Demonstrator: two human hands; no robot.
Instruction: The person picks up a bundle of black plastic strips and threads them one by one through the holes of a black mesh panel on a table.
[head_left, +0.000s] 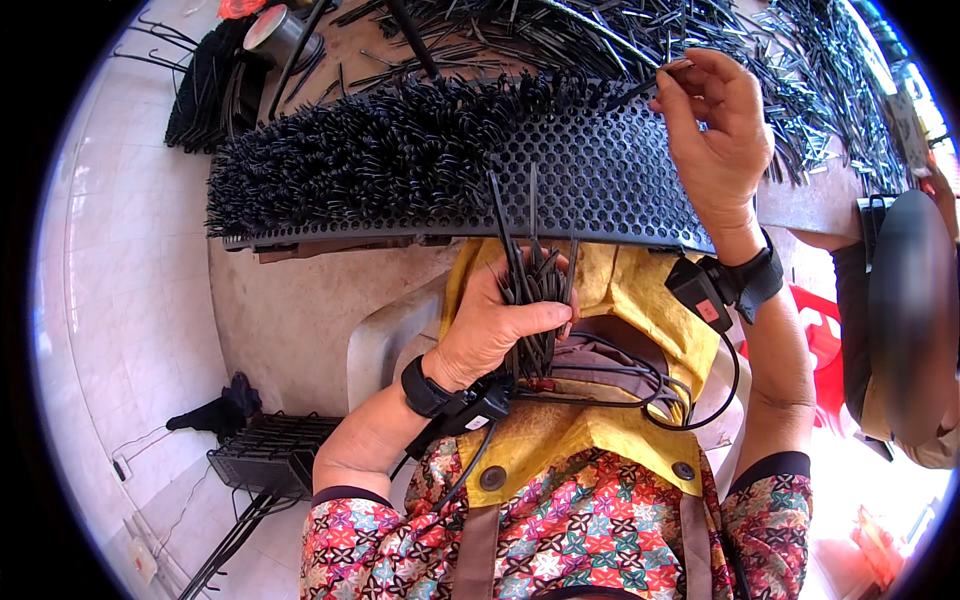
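Head view: black perforated panel spans frame centre, its left part filled with coiled wire bristles. Left hand, below centre, grips a bundle of black wires. Right hand, upper right, pinches one wire at the panel's top edge.

Single head-worn fisheye, looking steeply down, close over lap and perforated black panel.

The perforated panel before me is black, dotted with rows of round holes — its wire bristles black too. My apron is mustard yellow, my sleeves a floral pattern of pink, green and red — both wristbands black.
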